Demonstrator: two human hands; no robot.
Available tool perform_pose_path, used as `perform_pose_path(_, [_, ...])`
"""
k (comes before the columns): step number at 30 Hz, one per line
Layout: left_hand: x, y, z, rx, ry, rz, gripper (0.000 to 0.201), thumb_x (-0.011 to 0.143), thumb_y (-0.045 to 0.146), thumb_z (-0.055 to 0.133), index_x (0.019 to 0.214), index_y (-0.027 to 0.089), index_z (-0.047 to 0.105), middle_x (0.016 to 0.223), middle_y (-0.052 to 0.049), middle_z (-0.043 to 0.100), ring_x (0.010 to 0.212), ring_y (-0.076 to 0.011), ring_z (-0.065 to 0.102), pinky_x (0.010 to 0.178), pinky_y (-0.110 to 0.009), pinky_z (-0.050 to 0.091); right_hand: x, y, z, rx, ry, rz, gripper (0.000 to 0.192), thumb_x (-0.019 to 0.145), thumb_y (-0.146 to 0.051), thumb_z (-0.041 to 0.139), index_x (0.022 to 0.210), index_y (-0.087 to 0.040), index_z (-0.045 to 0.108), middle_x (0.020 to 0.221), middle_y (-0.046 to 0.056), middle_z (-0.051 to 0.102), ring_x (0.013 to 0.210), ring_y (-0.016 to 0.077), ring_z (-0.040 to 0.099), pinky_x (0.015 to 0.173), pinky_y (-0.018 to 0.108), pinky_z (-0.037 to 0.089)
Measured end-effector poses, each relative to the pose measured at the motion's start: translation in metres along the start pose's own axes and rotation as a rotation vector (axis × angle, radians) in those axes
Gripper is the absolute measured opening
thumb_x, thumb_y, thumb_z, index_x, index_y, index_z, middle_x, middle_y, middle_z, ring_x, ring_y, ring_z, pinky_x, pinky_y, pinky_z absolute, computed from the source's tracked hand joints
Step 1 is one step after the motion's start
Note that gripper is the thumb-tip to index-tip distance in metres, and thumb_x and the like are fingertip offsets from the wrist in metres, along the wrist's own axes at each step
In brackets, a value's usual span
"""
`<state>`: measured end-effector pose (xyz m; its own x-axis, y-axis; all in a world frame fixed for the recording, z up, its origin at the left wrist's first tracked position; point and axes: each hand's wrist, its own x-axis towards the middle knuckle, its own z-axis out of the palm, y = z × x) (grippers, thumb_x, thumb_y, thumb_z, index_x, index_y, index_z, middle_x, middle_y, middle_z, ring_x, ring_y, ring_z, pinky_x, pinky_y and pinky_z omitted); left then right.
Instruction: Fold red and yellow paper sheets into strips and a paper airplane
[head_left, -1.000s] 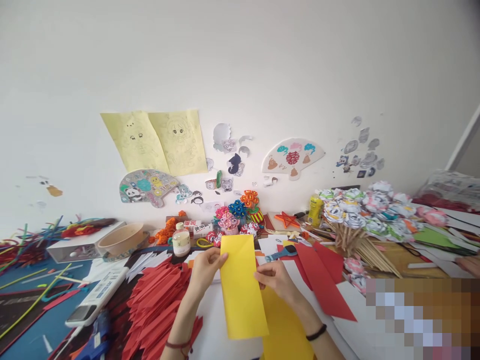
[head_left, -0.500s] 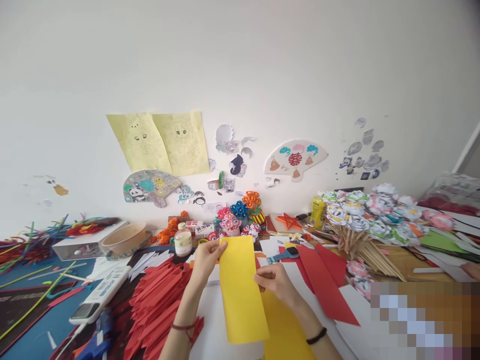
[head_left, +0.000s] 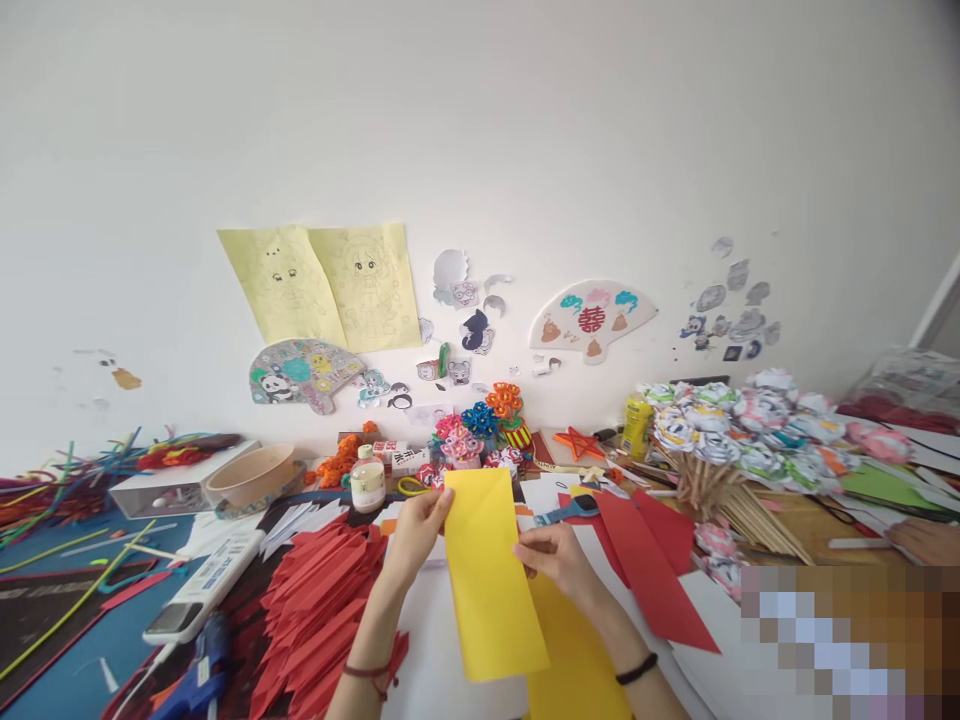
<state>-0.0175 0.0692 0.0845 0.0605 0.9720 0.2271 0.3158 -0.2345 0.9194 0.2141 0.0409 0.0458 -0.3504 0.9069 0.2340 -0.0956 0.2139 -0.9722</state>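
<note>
You hold the long yellow paper strip up between both hands, just in front of the heap of folded red paper pieces; your left hand pinches its upper left edge, your right hand its right edge; since a second ago the strip has tilted slightly, its lower end swinging right over the yellow sheet beneath; the grip has not changed, so the folding stays in hand.

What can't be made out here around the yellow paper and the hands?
All head view.
- Yellow paper: its underside is hidden, and it covers part of the left hand fingers.
- Second yellow sheet: cut off by the bottom edge.
- Right hand: its palm faces away.
- Lower right corner: pixelated.
- Small box: print too small to read.
</note>
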Motion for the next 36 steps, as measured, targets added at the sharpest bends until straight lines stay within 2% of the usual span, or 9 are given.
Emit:
perform_pose_path(6, [-0.009, -0.001, 0.007, 0.17, 0.147, 0.049, 0.057, 0.081, 0.066, 0.043, 0.054, 0.016, 0.051, 0.052, 0.001, 0.047, 0.053, -0.0121, 0.044, 0.05, -0.021, 0.034, 0.001, 0.006, 0.0, 0.001, 0.02, -0.004, 0.03, 0.078, -0.039, 0.067, 0.064, -0.013, 0.07, 0.057, 0.001, 0.058, 0.055, 0.013, 0.052, 0.055, 0.024, 0.041])
perform_pose_path(10, [-0.016, 0.0, 0.009, 0.117, 0.052, 0.058, 0.055, 0.083, 0.063, 0.042, 0.067, 0.014, 0.06, 0.061, -0.002, 0.056, 0.059, -0.0142, 0.047, 0.053, -0.022, 0.036, 0.001, 0.007, -0.003, -0.004, 0.077, -0.016, 0.029, 0.079, -0.039, 0.067, 0.066, -0.013, 0.07, 0.059, 0.002, 0.058, 0.056, 0.0132, 0.052, 0.055, 0.025, 0.041])
perform_pose_path(13, [-0.025, 0.0, 0.009, 0.143, -0.004, 0.067, 0.052, 0.083, 0.06, 0.045, 0.066, 0.014, 0.061, 0.062, -0.002, 0.057, 0.059, -0.0143, 0.048, 0.054, -0.022, 0.035, 0.001, 0.005, -0.004, -0.006, 0.095, -0.03, 0.029, 0.078, -0.039, 0.067, 0.065, -0.013, 0.069, 0.058, 0.001, 0.057, 0.056, 0.0133, 0.051, 0.055, 0.025, 0.04])
perform_pose_path(19, [-0.03, -0.005, 0.014, 0.278, 0.12, 0.056, 0.049, 0.084, 0.056, 0.045, 0.057, 0.015, 0.053, 0.055, 0.002, 0.047, 0.056, -0.0116, 0.041, 0.053, -0.021, 0.029, 0.001, 0.004, -0.003, -0.001, 0.106, -0.026, 0.03, 0.078, -0.04, 0.066, 0.064, -0.014, 0.069, 0.058, 0.002, 0.058, 0.056, 0.0135, 0.051, 0.055, 0.026, 0.04])
perform_pose_path(25, [-0.032, -0.015, 0.02, 0.273, 0.025, -0.009, 0.048, 0.082, 0.059, 0.046, 0.058, 0.017, 0.049, 0.054, 0.003, 0.04, 0.053, -0.0106, 0.035, 0.05, -0.022, 0.022, 0.001, 0.004, -0.004, 0.007, 0.163, -0.037, 0.029, 0.077, -0.041, 0.068, 0.066, -0.014, 0.069, 0.059, 0.001, 0.057, 0.057, 0.0138, 0.051, 0.056, 0.025, 0.041])
perform_pose_path(30, [-0.034, -0.02, 0.025, 0.317, 0.158, -0.031, 0.047, 0.081, 0.057, 0.046, 0.055, 0.019, 0.039, 0.051, 0.005, 0.033, 0.052, -0.0097, 0.03, 0.05, -0.023, 0.018, 0.002, 0.007, -0.005, -0.014, 0.168, -0.04, 0.031, 0.078, -0.042, 0.068, 0.063, -0.014, 0.068, 0.057, 0.001, 0.056, 0.056, 0.0136, 0.051, 0.055, 0.025, 0.04])
perform_pose_path(34, [-0.034, -0.023, 0.027, 0.255, 0.049, -0.029, 0.05, 0.081, 0.061, 0.044, 0.055, 0.019, 0.037, 0.054, 0.005, 0.031, 0.053, -0.0098, 0.028, 0.05, -0.023, 0.018, 0.002, 0.008, -0.006, -0.003, 0.211, -0.049, 0.032, 0.078, -0.042, 0.067, 0.064, -0.014, 0.068, 0.058, 0.001, 0.057, 0.057, 0.0133, 0.05, 0.054, 0.025, 0.04])
perform_pose_path(36, [-0.036, -0.023, 0.027, 0.267, 0.053, -0.018, 0.051, 0.081, 0.062, 0.044, 0.054, 0.019, 0.036, 0.053, 0.005, 0.029, 0.053, -0.0099, 0.027, 0.051, -0.024, 0.017, 0.002, 0.007, -0.006, -0.005, 0.224, -0.042, 0.032, 0.077, -0.043, 0.068, 0.066, -0.014, 0.069, 0.059, 0.002, 0.058, 0.057, 0.0138, 0.05, 0.054, 0.025, 0.04])
